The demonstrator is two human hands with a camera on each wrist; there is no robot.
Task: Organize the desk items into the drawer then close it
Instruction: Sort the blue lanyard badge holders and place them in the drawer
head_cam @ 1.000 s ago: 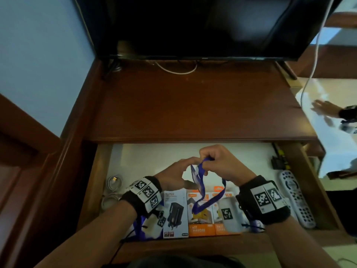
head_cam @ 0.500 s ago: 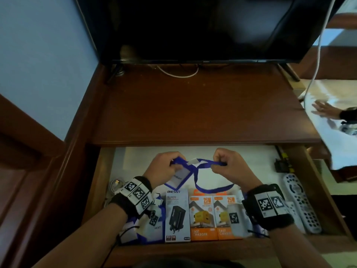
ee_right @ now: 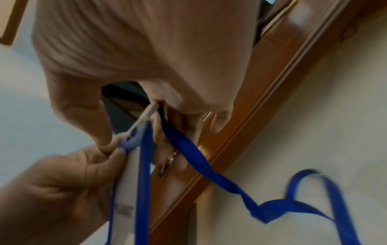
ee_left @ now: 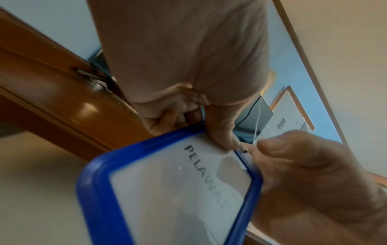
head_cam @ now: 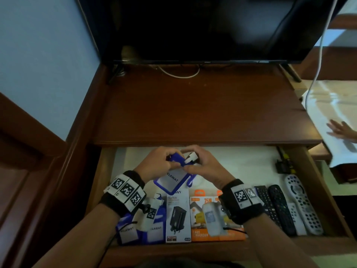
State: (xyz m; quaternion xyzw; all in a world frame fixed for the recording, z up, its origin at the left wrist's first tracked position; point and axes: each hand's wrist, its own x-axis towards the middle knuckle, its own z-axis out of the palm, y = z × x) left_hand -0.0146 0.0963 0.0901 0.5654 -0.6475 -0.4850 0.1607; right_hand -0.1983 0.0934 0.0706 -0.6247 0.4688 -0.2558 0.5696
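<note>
Both hands meet over the back of the open drawer (head_cam: pixel 320 190). My left hand (head_cam: pixel 160 161) pinches the top of a blue-framed badge holder (head_cam: pixel 171 181) printed PELAWAT (ee_left: pixel 180 195). My right hand (head_cam: pixel 201 163) grips its blue lanyard (ee_right: pixel 188 149) bunched with a white clip (head_cam: pixel 191 157). A loop of the lanyard (ee_right: pixel 303 199) trails over the drawer's white floor. Two more badge holders (head_cam: pixel 141 231) lie at the drawer's front left.
Along the drawer front lie a white-and-black charger box (head_cam: pixel 178 215), orange charger boxes (head_cam: pixel 204 229) and several remotes (head_cam: pixel 289 206). A small black part (head_cam: pixel 283 167) sits at the back right. The desktop (head_cam: pixel 193 109) carries a TV (head_cam: pixel 193 28). Another person's hand (head_cam: pixel 342 130) is at far right.
My hands, held apart with the lanyard stretched between them, have come together, bunching it above the badge. The badge now hangs lower, over the box row.
</note>
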